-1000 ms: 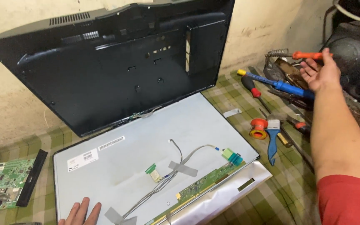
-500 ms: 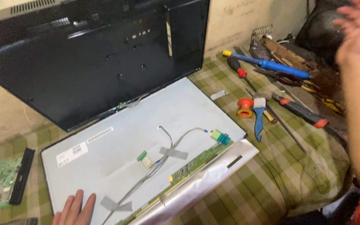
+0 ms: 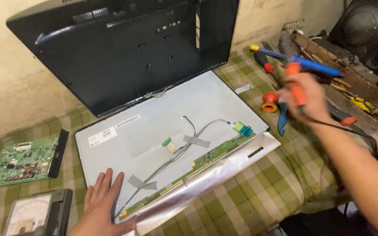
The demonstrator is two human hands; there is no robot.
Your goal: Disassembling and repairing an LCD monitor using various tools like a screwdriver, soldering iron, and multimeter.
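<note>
The orange-handled screwdriver [image 3: 295, 85] sits in the right hand [image 3: 305, 98], whose fingers are wrapped tight around its grip; the hand is blurred, so the tool's tip cannot be made out, though it looks to point down toward the cloth. Hand and tool hang above the right side of the bench, just right of the display panel [image 3: 162, 131] and near a small orange-and-red roll [image 3: 269, 101].

The left hand [image 3: 101, 203] lies flat, fingers spread, on the near left corner of the panel, holding nothing. The panel lies face down, its grey metal back up, with taped grey cables [image 3: 184, 146] running across it to a narrow green circuit strip [image 3: 206, 159] along the near edge, where silver foil [image 3: 206, 179] sticks out.

The black back cover [image 3: 123, 48] leans against the far wall. A green circuit board [image 3: 20, 161] lies at the left, an analogue meter [image 3: 38, 214] near it. A blue-handled screwdriver [image 3: 302, 63] lies at the far right on the checked cloth [image 3: 259, 196].
</note>
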